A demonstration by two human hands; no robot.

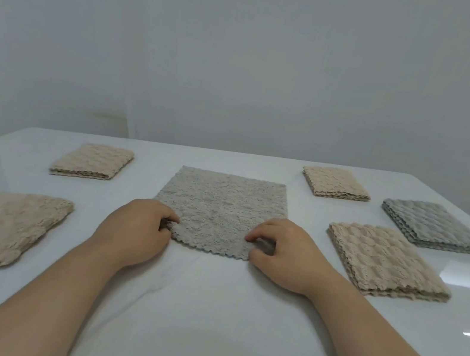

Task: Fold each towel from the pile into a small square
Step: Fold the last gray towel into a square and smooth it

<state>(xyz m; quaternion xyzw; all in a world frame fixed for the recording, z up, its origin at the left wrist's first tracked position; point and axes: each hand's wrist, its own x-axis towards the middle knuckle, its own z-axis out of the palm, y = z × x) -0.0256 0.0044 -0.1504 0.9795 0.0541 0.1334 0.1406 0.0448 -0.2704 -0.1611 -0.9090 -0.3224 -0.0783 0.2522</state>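
Two hands work the near edge of the grey towel (pixel 220 206), which lies flat in the middle of the worktop (pixel 203 313): my left hand (pixel 137 223) pinches its near-left corner, my right hand (pixel 281 248) its near-right corner, fingers curled shut on the cloth. I judge the first fold is starting; next, both corners should lift together and meet the far edge squarely.
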